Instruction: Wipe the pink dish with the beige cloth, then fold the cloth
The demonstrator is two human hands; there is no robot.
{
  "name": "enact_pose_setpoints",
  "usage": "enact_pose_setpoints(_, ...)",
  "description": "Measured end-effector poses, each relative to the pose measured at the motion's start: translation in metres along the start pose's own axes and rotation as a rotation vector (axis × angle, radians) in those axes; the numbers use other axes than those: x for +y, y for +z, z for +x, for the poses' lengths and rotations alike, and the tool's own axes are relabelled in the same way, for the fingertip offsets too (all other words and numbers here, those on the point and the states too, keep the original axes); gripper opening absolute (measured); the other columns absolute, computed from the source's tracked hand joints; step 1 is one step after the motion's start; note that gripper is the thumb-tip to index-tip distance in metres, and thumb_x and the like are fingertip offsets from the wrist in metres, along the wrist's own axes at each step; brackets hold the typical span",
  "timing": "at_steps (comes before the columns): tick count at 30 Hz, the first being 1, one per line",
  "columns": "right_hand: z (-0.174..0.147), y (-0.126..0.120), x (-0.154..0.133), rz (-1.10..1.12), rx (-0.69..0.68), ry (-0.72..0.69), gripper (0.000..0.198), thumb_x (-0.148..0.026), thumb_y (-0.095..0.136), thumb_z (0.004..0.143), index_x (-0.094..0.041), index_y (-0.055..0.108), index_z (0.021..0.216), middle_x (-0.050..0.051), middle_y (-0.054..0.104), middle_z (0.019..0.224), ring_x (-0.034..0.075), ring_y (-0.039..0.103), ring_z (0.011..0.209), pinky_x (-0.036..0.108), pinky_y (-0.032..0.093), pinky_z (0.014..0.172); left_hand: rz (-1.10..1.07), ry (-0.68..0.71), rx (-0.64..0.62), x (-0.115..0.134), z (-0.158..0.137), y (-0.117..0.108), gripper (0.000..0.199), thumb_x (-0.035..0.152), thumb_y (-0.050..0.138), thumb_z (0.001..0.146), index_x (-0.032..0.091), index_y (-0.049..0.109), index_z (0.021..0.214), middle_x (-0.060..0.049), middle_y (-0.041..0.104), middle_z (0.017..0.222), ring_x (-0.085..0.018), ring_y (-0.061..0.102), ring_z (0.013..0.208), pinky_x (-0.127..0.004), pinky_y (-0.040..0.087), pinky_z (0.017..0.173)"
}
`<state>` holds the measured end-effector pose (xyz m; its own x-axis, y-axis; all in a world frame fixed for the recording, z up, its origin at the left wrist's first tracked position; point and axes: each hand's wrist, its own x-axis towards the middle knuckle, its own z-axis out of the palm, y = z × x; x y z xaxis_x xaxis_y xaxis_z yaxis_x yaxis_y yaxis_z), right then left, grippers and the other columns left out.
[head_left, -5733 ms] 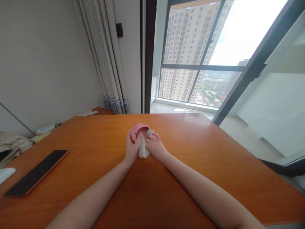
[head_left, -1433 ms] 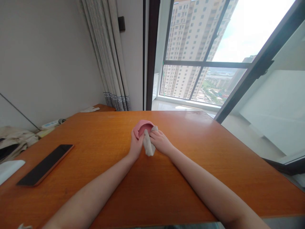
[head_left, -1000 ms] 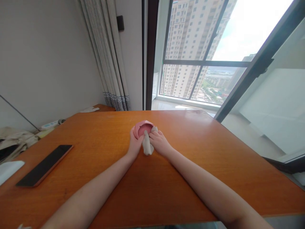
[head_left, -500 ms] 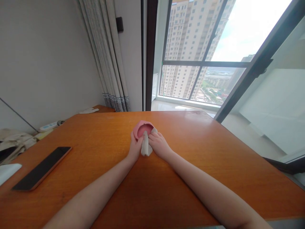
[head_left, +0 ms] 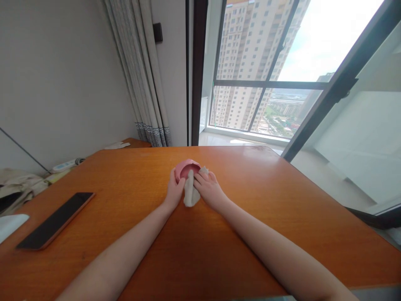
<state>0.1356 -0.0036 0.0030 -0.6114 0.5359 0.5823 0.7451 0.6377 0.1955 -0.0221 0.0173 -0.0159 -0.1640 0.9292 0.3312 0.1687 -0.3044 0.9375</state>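
A pink bowl-like container (head_left: 182, 168) with a round opening is tilted so its hollow faces me, above the middle of the wooden table (head_left: 250, 200). My left hand (head_left: 174, 188) grips its left side, thumb at the near rim. My right hand (head_left: 207, 186) is closed on a whitish cloth (head_left: 189, 195) and presses it against the container's right rim. Part of the cloth lies over the opening and hangs down between my hands; another bit sticks out above the right fingers. The container's underside is hidden.
On the table's left lies a dark tablet-like slab (head_left: 56, 221) with an orange-pink edge. A white object (head_left: 12, 225) sits at the far left edge, near a power strip (head_left: 64, 165) and crumpled fabric (head_left: 23, 188). Beyond the table are a curtain (head_left: 140, 75) and a window (head_left: 266, 83).
The container has tilted a little and shifted slightly left with my left hand. The hanging end of the cloth has swung slightly left, and my right fingers have moved a little along the rim.
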Motion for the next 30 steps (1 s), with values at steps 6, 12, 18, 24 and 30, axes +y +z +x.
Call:
enact_pose_setpoints(6,0.002,0.016,-0.016,0.037,0.034,-0.047,0.022,-0.014,0.041,0.091,-0.014,0.059,0.104,0.009,0.063,0.098,0.021,0.054,0.095,0.042,0.036,0.099,-0.043,-0.09,0.037,-0.005,0.0,0.004,0.026,0.032,0.053,0.077,0.019,0.051,0.1,-0.003,0.059,0.091,-0.018,0.057,0.085,-0.034,0.046,0.083)
enact_pose_setpoints(12,0.006,0.004,0.015,0.037,-0.074,-0.156,0.015,-0.017,0.045,0.091,-0.016,0.059,0.087,0.003,0.061,0.076,0.016,0.055,0.077,0.033,0.042,0.09,0.033,0.013,-0.007,0.0,0.001,0.002,0.028,0.032,0.053,0.078,0.019,0.052,0.104,-0.003,0.06,0.094,-0.018,0.057,0.087,-0.035,0.045,0.085)
enact_pose_setpoints(18,0.005,0.001,0.019,0.025,-0.107,-0.181,0.015,-0.017,0.045,0.091,-0.015,0.06,0.09,0.004,0.061,0.077,0.017,0.054,0.08,0.034,0.039,0.092,-0.015,0.017,-0.033,0.007,0.001,0.002,0.033,0.037,0.057,0.078,0.018,0.055,0.106,-0.006,0.061,0.104,-0.02,0.057,0.098,-0.036,0.043,0.092)
enact_pose_setpoints(24,0.003,0.013,0.004,0.045,-0.067,-0.109,0.017,-0.015,0.044,0.091,-0.015,0.061,0.09,0.005,0.061,0.08,0.017,0.053,0.076,0.034,0.041,0.081,-0.117,-0.019,-0.004,0.01,-0.012,0.014,0.061,0.034,0.06,0.077,0.021,0.033,0.13,-0.01,0.045,0.134,-0.021,0.046,0.122,-0.036,0.035,0.104)
enact_pose_setpoints(30,0.004,0.003,0.008,0.151,-0.156,-0.223,0.014,-0.018,0.047,0.091,-0.016,0.06,0.09,0.003,0.061,0.08,0.016,0.053,0.077,0.032,0.041,0.081,-0.019,0.004,0.0,-0.005,0.007,0.001,0.043,0.023,0.051,0.077,0.02,0.049,0.12,-0.008,0.051,0.128,-0.02,0.044,0.124,-0.037,0.028,0.11)
